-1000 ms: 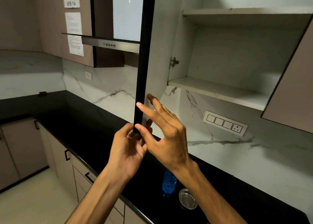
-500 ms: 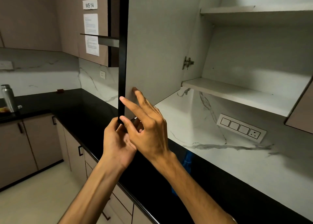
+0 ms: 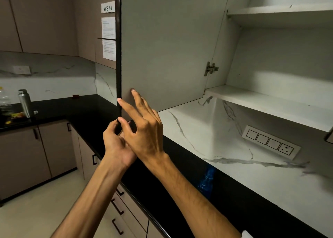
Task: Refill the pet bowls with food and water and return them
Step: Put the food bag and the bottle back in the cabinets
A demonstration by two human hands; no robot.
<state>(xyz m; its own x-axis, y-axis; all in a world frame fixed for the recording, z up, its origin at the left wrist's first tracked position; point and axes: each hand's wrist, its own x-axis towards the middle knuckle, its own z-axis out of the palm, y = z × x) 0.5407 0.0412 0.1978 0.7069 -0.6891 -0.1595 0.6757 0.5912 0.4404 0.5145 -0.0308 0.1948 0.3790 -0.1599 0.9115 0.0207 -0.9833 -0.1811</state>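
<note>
An upper cabinet door (image 3: pixel 167 48) stands swung out over the black counter (image 3: pixel 100 122), its grey inner face toward me. My left hand (image 3: pixel 115 142) pinches the door's bottom corner at its black edge. My right hand (image 3: pixel 144 126) lies against the inner face with straight fingers touching the panel. Behind the door the cabinet's white shelves (image 3: pixel 266 102) hold nothing that I can see. A blue water bottle (image 3: pixel 207 180) stands on the counter behind my right forearm. No pet bowl shows in this view.
A steel flask (image 3: pixel 24 102) and a clear plastic bottle (image 3: pixel 4 100) stand on the counter's far left. A switch panel (image 3: pixel 270 142) sits on the marble backsplash. Lower drawers with black handles (image 3: pixel 117 207) run under the counter. Papers (image 3: pixel 108 37) hang on the left cabinet.
The door has swung further open to the left with both hands on its lower corner. My view has turned left, so the steel bowl on the counter has dropped out of sight.
</note>
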